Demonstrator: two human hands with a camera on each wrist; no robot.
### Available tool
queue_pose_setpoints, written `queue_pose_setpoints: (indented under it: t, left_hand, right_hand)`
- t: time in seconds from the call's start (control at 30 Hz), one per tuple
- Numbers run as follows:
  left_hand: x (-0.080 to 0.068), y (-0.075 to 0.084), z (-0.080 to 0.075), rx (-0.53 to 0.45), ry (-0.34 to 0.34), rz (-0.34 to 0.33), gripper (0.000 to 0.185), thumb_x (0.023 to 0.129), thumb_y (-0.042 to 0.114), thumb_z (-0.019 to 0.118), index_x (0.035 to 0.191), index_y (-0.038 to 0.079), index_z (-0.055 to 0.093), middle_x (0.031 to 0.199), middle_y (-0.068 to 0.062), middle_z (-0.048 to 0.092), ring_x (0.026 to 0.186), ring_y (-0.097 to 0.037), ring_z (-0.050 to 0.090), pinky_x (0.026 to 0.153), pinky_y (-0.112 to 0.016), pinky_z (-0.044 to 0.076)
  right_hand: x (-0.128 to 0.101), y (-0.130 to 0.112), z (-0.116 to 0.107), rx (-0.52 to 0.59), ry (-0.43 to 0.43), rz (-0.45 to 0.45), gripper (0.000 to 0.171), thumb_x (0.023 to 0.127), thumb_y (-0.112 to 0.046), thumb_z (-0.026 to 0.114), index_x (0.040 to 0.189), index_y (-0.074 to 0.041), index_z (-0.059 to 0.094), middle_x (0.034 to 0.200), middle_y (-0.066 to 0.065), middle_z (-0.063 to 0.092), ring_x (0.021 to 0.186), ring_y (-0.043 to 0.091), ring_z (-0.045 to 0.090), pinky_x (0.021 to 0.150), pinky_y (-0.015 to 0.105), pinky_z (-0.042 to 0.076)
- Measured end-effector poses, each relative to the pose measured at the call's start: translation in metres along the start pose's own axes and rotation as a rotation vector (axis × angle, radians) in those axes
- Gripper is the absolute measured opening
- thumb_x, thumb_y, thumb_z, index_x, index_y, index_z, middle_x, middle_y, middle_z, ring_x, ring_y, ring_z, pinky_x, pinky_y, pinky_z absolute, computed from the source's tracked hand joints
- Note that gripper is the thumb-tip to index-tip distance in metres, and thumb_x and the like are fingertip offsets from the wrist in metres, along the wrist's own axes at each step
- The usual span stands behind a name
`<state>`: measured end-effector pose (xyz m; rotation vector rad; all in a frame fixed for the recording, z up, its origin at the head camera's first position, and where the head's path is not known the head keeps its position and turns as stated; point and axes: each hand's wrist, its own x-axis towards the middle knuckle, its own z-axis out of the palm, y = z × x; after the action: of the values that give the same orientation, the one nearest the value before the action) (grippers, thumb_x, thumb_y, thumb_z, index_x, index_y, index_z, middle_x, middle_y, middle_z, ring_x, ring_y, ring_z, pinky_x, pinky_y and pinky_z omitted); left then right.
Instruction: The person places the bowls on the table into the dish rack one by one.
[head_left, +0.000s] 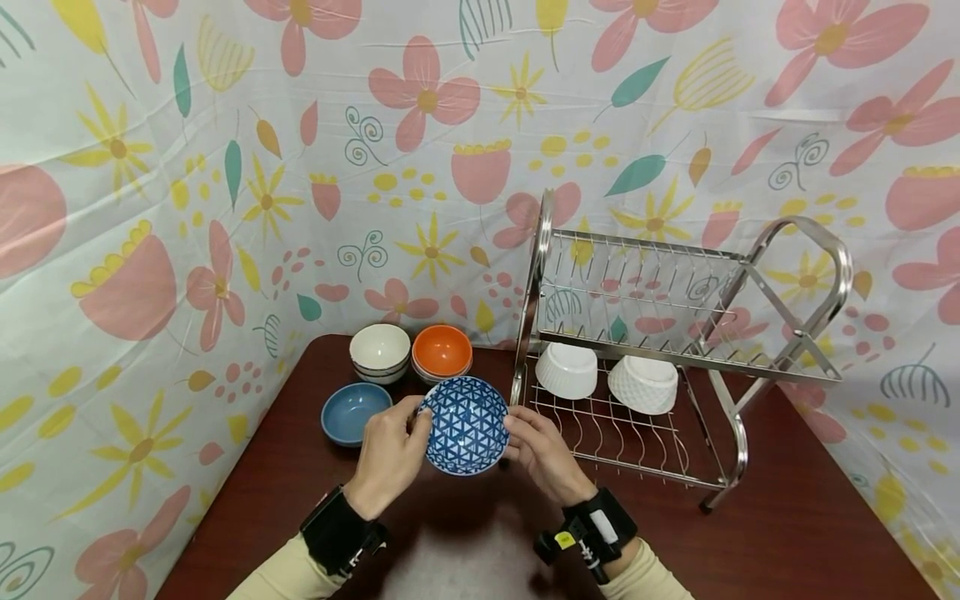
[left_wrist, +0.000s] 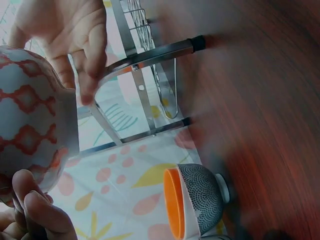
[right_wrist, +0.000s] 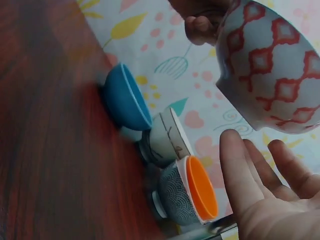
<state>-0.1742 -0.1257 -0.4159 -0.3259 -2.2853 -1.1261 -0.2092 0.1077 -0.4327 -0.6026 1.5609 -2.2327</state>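
Note:
My left hand [head_left: 393,458] holds the left rim of a bowl [head_left: 467,427], thumb at its edge. Inside, the bowl is blue and white with a triangle pattern; its outside [left_wrist: 25,115] is white with red lattice shapes. The left fingers [left_wrist: 35,200] curl against the bowl's side in the left wrist view. At the opposite rim is my right hand [head_left: 543,454], fingertips right at the edge. In the right wrist view its fingers [right_wrist: 237,165] are loosely straight beside the bowl's foot.
Left and behind stand a blue bowl [head_left: 352,414], stacked white bowls [head_left: 380,348] and an orange bowl [head_left: 442,352] nested in another. Right, a two-tier metal dish rack [head_left: 738,442] carries two white bowls [head_left: 566,372] upside down on its lower tier. Patterned cloth [head_left: 427,192] hangs behind the table [head_left: 247,517].

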Motion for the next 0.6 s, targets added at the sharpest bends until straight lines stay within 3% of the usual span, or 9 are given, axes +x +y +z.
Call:
queue_pose_setpoints:
  t: [0.27, 0.6]
  left_hand:
    - [-0.0024, 0.0033, 0.0018, -0.046, -0.009, 0.009, 0.014, 0.092, 0.008, 0.059, 0.101, 0.006, 0.069, 0.068, 0.010, 0.055, 0.058, -0.003, 0.048, 0.049, -0.022, 0.041]
    - [-0.0026, 0.0022, 0.0052, -0.099, -0.034, -0.010, 0.014, 0.094, 0.009, 0.059, 0.103, 0.006, 0.069, 0.070, 0.010, 0.056, 0.058, -0.005, 0.049, 0.049, -0.023, 0.042]
  right_hand:
    - [-0.0001, 0.0036, -0.0050, 0.142, -0.150, 0.030, 0.044, 0.103, -0.022, 0.039, 0.139, 0.004, 0.037, 0.120, 0.014, 0.055, 0.099, 0.019, 0.061, 0.082, 0.034, 0.052]
    - [-0.0009, 0.0019, -0.0051, 0.161, -0.175, -0.013, 0.045, 0.103, -0.019, 0.036, 0.140, 0.006, 0.035, 0.120, 0.015, 0.054, 0.099, 0.020, 0.061, 0.081, 0.032, 0.052]
